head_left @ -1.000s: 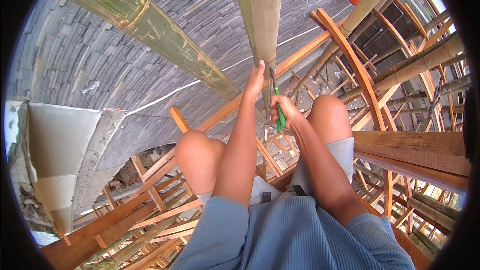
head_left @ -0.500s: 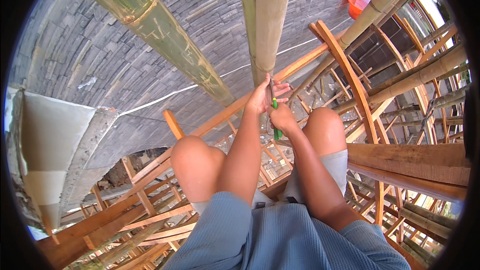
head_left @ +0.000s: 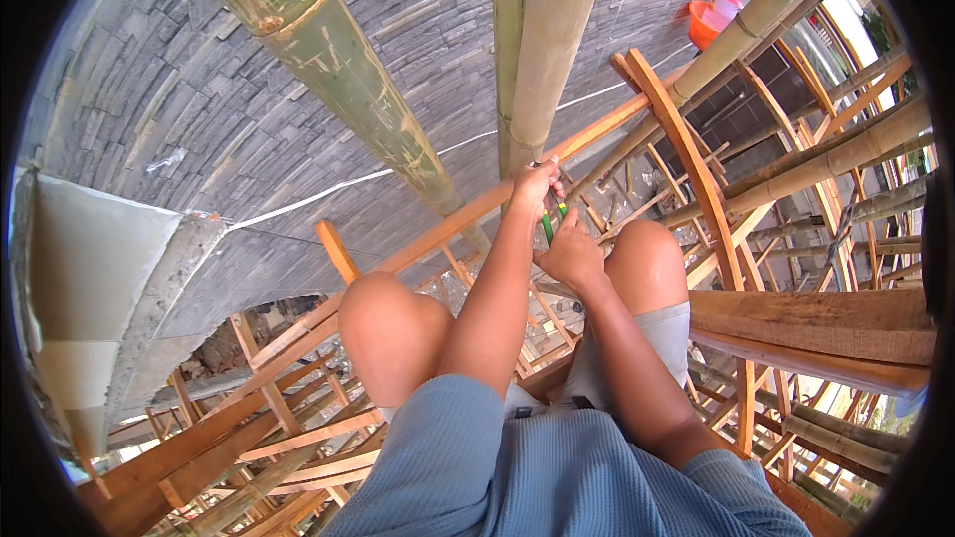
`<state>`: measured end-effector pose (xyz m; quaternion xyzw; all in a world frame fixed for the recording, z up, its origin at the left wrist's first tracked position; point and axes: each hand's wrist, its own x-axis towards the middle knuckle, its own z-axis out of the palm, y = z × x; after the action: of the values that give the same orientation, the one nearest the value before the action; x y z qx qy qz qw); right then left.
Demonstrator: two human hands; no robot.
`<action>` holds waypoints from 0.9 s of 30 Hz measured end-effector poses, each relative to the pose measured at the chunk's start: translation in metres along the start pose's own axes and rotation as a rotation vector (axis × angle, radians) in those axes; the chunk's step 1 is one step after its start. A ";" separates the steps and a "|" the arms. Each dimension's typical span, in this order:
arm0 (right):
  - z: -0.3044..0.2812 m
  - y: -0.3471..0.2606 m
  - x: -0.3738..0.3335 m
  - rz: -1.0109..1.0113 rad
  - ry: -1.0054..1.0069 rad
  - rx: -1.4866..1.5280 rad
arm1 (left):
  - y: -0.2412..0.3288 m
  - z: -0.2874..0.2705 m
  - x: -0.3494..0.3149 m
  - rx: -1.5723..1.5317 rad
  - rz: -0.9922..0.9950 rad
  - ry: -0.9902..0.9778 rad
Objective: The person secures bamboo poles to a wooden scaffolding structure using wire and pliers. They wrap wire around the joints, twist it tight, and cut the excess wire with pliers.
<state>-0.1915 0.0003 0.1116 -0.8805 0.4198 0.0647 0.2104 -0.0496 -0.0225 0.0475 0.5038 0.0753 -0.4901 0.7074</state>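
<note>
In front of my knees, my right hand [head_left: 575, 253] is closed on green-handled pliers [head_left: 547, 228], whose two handles stand apart. Just beyond, next to the pliers' head, my left hand [head_left: 537, 186] has its fingers curled together. Whatever it grips is too small to make out. Both hands are at the foot of a pale bamboo pole [head_left: 559, 50], close to a long wooden beam [head_left: 477, 207] that runs across at a slant. The jaws of the pliers are mostly hidden by the left fingers.
A thick green bamboo pole [head_left: 348, 80] rises at the left before a grey stone-clad wall [head_left: 199, 60]. Timber and bamboo framework lies below and to the right, including a heavy plank [head_left: 811, 326]. An orange basin [head_left: 704, 28] sits at the far right.
My left hand's outstretched fingers have curled closed. The pliers' handles have spread apart, and my right hand has shifted slightly toward me. The view has tilted a little.
</note>
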 end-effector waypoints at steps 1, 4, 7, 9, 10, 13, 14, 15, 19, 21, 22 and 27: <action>0.005 -0.013 -0.011 0.017 0.087 -0.088 | -0.001 -0.003 -0.001 0.029 0.038 0.059; 0.013 -0.023 0.012 0.196 0.061 0.231 | 0.007 0.003 -0.001 0.268 0.153 0.217; 0.047 -0.003 0.020 0.276 -0.080 0.696 | 0.010 0.000 -0.006 0.381 0.013 0.084; 0.037 -0.010 0.024 0.380 -0.617 1.528 | 0.030 -0.026 -0.004 0.189 -0.210 -0.138; 0.032 -0.009 0.024 0.426 -0.884 1.937 | 0.032 -0.033 -0.007 0.188 -0.250 -0.216; 0.031 0.000 0.027 0.219 -1.261 2.368 | 0.030 -0.032 -0.007 -0.080 -0.233 -0.590; 0.025 0.011 0.026 0.257 -1.338 2.466 | 0.023 -0.012 -0.012 -0.173 -0.200 -0.541; 0.023 -0.003 0.024 0.277 -1.396 2.417 | 0.025 -0.032 -0.003 -0.224 -0.164 -0.543; 0.011 0.014 0.031 0.297 -1.129 1.799 | 0.019 -0.025 0.010 -0.293 -0.206 -0.487; -0.017 0.008 0.019 0.460 -0.676 1.034 | 0.017 -0.019 0.001 -0.102 -0.155 -0.314; 0.001 0.032 0.028 0.138 -0.277 0.416 | 0.012 -0.005 -0.001 -0.062 -0.142 -0.238; 0.002 -0.011 -0.005 0.000 -0.004 -0.079 | -0.002 0.002 -0.009 -0.010 0.092 0.059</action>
<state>-0.1859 0.0111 0.1149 -0.8880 0.4164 0.0832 0.1763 -0.0563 -0.0188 0.0526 0.5176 0.0752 -0.4414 0.7291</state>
